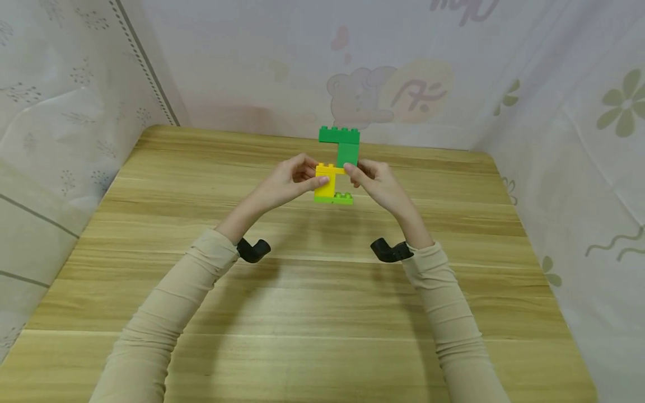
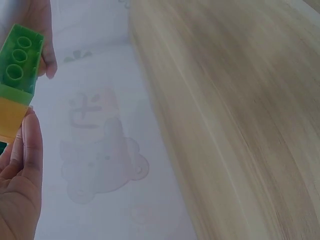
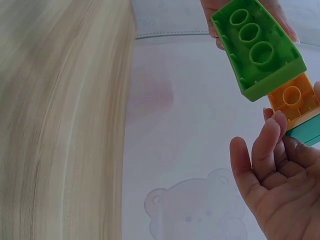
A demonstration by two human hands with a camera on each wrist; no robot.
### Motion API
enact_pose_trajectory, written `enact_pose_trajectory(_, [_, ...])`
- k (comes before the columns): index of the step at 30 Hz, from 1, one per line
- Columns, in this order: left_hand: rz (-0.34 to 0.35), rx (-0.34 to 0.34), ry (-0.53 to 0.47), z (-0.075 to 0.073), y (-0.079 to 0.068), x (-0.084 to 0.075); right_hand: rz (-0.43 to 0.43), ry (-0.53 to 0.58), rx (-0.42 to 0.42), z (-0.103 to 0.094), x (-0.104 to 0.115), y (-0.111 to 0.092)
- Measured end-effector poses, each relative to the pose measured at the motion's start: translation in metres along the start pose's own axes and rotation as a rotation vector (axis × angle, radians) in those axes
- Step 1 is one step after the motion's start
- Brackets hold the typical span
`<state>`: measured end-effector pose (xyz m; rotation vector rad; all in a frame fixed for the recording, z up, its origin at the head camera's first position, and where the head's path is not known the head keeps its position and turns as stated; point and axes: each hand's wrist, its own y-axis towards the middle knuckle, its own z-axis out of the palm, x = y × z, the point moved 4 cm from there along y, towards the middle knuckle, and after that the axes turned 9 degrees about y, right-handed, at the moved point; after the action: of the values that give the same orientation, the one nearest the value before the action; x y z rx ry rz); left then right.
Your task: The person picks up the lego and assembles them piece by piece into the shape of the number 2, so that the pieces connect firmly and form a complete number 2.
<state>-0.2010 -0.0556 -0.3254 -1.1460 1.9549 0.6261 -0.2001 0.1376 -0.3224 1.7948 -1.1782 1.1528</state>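
Both hands hold one stack of toy building bricks above the table. A dark green brick (image 1: 340,135) tops it, over a green block (image 1: 349,154). Below come a yellow piece and a yellow block (image 1: 325,184), then a lime green brick (image 1: 333,200) at the bottom, its hollow underside showing in both wrist views. My left hand (image 1: 289,182) pinches the yellow block from the left, thumb across its near face. My right hand (image 1: 380,182) pinches the stack on the right where green meets yellow. The fingertips behind the bricks are partly hidden.
The stack is over a wood-grain table (image 1: 302,313). A pale patterned curtain (image 1: 252,61) rises behind the back edge, with more printed sheeting (image 1: 579,140) on the right. Black curved mounts (image 1: 253,251) stick out inward from both wrists.
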Motion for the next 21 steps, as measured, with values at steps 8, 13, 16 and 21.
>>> enact_pose_trajectory(8, [-0.005, 0.001, -0.013, 0.0002, -0.0009, -0.0010, 0.005, 0.001, 0.002, 0.0004, -0.0011, 0.0005])
enact_pose_trajectory(13, [-0.013, 0.002, -0.010, 0.0006, -0.0009, -0.0003, -0.001, -0.011, 0.004, 0.0003, -0.0029, 0.0015])
enact_pose_trajectory(16, [-0.013, 0.004, -0.005, 0.0011, -0.0008, -0.0002, -0.008, -0.017, 0.007, 0.0008, -0.0035, 0.0019])
enact_pose_trajectory(21, [-0.024, 0.018, 0.016, 0.0033, -0.0010, 0.0027, 0.019, -0.026, 0.028, 0.0026, -0.0081, 0.0026])
